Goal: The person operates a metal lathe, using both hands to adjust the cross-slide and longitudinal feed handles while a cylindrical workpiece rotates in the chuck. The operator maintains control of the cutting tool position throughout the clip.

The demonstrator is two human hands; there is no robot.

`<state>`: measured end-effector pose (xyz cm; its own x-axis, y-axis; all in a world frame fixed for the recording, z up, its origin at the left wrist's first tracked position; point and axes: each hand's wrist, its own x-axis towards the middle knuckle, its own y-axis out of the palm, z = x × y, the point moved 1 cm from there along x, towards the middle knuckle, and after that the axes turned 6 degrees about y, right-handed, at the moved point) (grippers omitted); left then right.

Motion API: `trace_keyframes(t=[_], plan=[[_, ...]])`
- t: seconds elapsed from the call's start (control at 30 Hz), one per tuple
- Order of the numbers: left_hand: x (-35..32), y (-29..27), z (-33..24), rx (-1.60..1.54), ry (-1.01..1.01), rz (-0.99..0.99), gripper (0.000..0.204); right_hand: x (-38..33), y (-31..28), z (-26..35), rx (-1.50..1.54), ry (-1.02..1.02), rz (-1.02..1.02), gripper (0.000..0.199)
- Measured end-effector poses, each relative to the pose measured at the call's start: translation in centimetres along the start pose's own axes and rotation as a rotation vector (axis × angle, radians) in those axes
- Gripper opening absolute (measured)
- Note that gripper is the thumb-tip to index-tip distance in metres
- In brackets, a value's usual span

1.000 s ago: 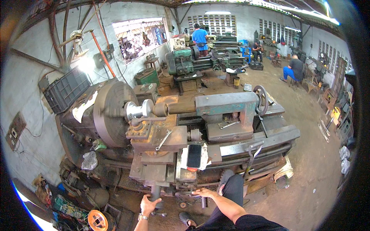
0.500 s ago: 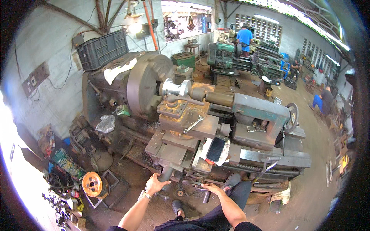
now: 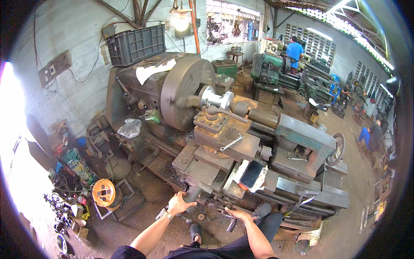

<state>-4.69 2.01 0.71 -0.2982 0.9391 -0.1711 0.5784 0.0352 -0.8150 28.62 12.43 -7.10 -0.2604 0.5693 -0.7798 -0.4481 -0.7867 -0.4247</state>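
Observation:
A big old lathe [image 3: 224, 142] fills the middle of the view, its round chuck [image 3: 185, 97] blurred by spinning around a shiny metal workpiece [image 3: 213, 98]. My left hand [image 3: 179, 203] grips a dark cylindrical crank handle [image 3: 192, 193] at the front of the carriage. My right hand [image 3: 238, 214] rests on the apron handwheel [image 3: 222, 210] low on the machine. A wrench [image 3: 232, 142] lies on the compound slide, and a dark phone [image 3: 251, 174] lies on a rag on the carriage.
The blue-green tailstock [image 3: 302, 146] stands at the right. A grey crate [image 3: 136, 43] sits on the headstock. An orange cable reel [image 3: 104, 193] and clutter lie on the floor at left. Other people work at machines in the back [image 3: 295, 52] and at the right [image 3: 371, 136].
The view has swung and moved closer to the lathe. My left hand rose from hanging free onto the crank handle, and my right hand settled on the handwheel.

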Motion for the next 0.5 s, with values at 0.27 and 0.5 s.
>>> trace_keyframes(t=[0.27,0.5], plan=[[0.1,0.1,0.0,0.011,-0.001,0.006,0.095,3.0,0.4,3.2,-0.226,0.056,0.18,0.109],[-0.2,-0.3,-0.3,-0.023,-0.016,0.006,0.094,5.8,2.5,0.7,-0.252,-0.076,-0.035,0.1]])
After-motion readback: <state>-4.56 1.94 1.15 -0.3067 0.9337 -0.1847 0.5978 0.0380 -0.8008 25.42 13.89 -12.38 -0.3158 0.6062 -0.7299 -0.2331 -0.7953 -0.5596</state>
